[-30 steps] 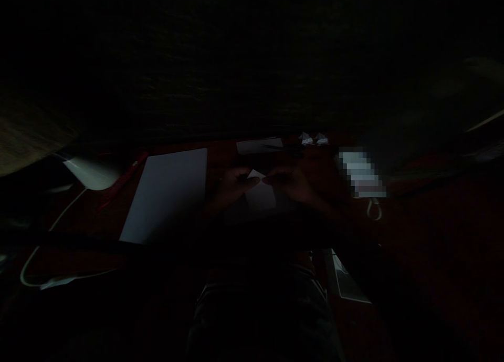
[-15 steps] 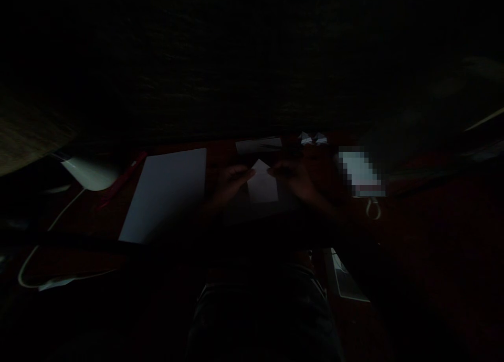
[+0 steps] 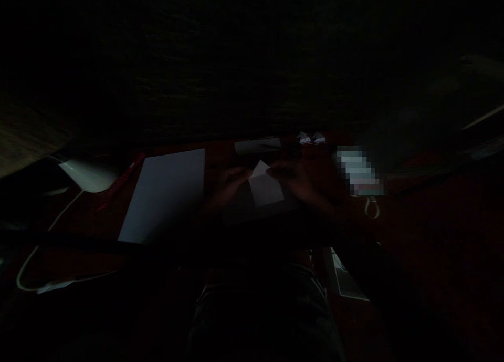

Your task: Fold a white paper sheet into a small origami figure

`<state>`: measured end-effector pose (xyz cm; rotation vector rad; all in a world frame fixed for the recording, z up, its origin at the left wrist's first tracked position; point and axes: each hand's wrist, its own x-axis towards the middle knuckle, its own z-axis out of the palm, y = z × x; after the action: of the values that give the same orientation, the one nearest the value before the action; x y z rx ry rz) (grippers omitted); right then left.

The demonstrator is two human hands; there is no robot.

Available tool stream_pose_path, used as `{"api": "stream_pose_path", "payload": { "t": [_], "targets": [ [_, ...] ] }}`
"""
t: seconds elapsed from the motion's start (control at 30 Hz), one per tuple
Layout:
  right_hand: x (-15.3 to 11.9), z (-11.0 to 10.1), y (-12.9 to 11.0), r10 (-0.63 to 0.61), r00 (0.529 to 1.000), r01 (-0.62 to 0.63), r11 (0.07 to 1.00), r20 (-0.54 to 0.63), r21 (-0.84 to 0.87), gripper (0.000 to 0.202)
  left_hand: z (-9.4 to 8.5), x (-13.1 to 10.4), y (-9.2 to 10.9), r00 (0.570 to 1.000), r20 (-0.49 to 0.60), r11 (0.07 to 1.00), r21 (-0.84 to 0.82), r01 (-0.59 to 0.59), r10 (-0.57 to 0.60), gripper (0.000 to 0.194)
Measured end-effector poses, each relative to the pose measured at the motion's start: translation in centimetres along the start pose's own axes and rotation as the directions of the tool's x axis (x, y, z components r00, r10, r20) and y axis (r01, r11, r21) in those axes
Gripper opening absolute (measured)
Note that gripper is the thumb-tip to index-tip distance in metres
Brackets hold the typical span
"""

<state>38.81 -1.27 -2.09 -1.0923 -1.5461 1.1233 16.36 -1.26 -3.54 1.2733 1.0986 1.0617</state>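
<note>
A small white folded paper [image 3: 266,186] with a pointed top lies tilted between my hands, over a dim darker sheet [image 3: 240,209]. My left hand [image 3: 232,181] pinches its left edge just below the point. On the other side, my right hand [image 3: 293,177] has its fingers closed on the upper right edge. The scene is very dark, and the lower fingers of both hands are hard to make out.
A large white sheet [image 3: 169,188] lies to the left, beside a red strip-like object [image 3: 122,181] and a white lamp-like shape [image 3: 92,177]. Behind my hands are a flat paper piece [image 3: 258,145] and small folded papers [image 3: 311,138]. A pixelated pale object [image 3: 359,170] lies right.
The folded paper has turned slightly, its lower end swinging to the right. Both hands remain at its upper edges.
</note>
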Motion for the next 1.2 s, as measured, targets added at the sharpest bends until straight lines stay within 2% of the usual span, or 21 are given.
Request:
{"api": "stream_pose_path", "payload": {
  "t": [0.1, 0.2, 0.33, 0.43, 0.53, 0.6, 0.67, 0.73, 0.83, 0.87, 1.0, 1.13, 1.2],
  "targets": [
    [0.1, -0.1, 0.6, 0.017, 1.000, -0.017, 1.000, 0.010, -0.024, 0.023, -0.1, 0.2, -0.3, 1.000, -0.026, 0.997, -0.070, 0.009, -0.011, 0.050],
    [0.1, 0.1, 1.1, 0.015, 0.995, -0.011, 0.999, 0.102, -0.038, 0.017, -0.1, 0.1, 0.0, 0.999, -0.002, 0.998, 0.025, -0.051, 0.051, 0.041],
    [0.2, 0.3, 1.2, -0.048, 0.986, 0.050, 0.999, 0.160, -0.008, 0.029, 0.0, -0.1, 0.9, 0.985, 0.106, 0.978, 0.141, -0.154, 0.139, 0.031],
    [0.4, 0.0, 1.0, -0.084, 0.996, 0.086, 0.996, 0.035, -0.038, 0.041, 0.0, 0.0, 1.0, 0.980, 0.074, 0.971, 0.144, -0.193, 0.184, 0.027],
    [0.3, -0.6, 0.7, -0.071, 0.983, 0.064, 0.997, -0.166, -0.051, 0.053, -0.3, 0.4, 0.5, 0.984, -0.051, 0.975, 0.150, -0.164, 0.173, 0.028],
    [0.1, -1.0, 0.4, -0.017, 0.975, 0.013, 1.000, -0.223, -0.017, 0.064, -0.6, 0.8, -0.1, 0.979, -0.147, 0.985, 0.116, -0.128, 0.145, 0.032],
    [-0.1, -1.1, 0.2, 0.035, 0.979, -0.032, 0.999, -0.199, 0.018, 0.070, -0.9, 1.1, -0.7, 0.968, -0.214, 0.991, 0.067, -0.119, 0.131, 0.039],
    [-0.3, -0.9, 0.1, 0.057, 0.993, -0.055, 0.998, -0.102, 0.022, 0.067, -0.9, 1.3, -1.0, 0.962, -0.231, 0.989, 0.031, -0.145, 0.148, 0.042],
    [-0.3, -0.1, 0.4, 0.036, 0.994, -0.034, 0.999, 0.100, -0.030, 0.062, -0.4, 1.1, -0.7, 0.971, -0.159, 0.982, -0.042, -0.185, 0.176, 0.041],
    [-0.2, 0.1, 0.6, 0.025, 0.990, -0.018, 0.999, 0.136, -0.051, 0.063, -0.2, 0.9, -0.5, 0.978, -0.115, 0.981, -0.065, -0.184, 0.176, 0.040],
    [0.1, 0.4, 1.2, 0.018, 0.998, -0.011, 0.993, 0.059, -0.114, 0.062, 0.3, 0.1, 0.3, 0.991, 0.010, 0.990, -0.060, -0.131, 0.132, 0.035],
    [0.1, -0.2, 1.0, 0.043, 0.996, -0.034, 0.992, 0.076, -0.120, 0.042, 0.3, -0.1, 0.4, 0.996, 0.009, 0.996, 0.006, -0.085, 0.085, 0.029],
    [0.0, -0.4, 0.7, 0.033, 0.994, -0.026, 0.998, 0.108, -0.064, 0.041, 0.2, -0.1, 0.2, 0.998, 0.003, 0.998, 0.015, -0.064, 0.064, 0.030]
  ]
}}
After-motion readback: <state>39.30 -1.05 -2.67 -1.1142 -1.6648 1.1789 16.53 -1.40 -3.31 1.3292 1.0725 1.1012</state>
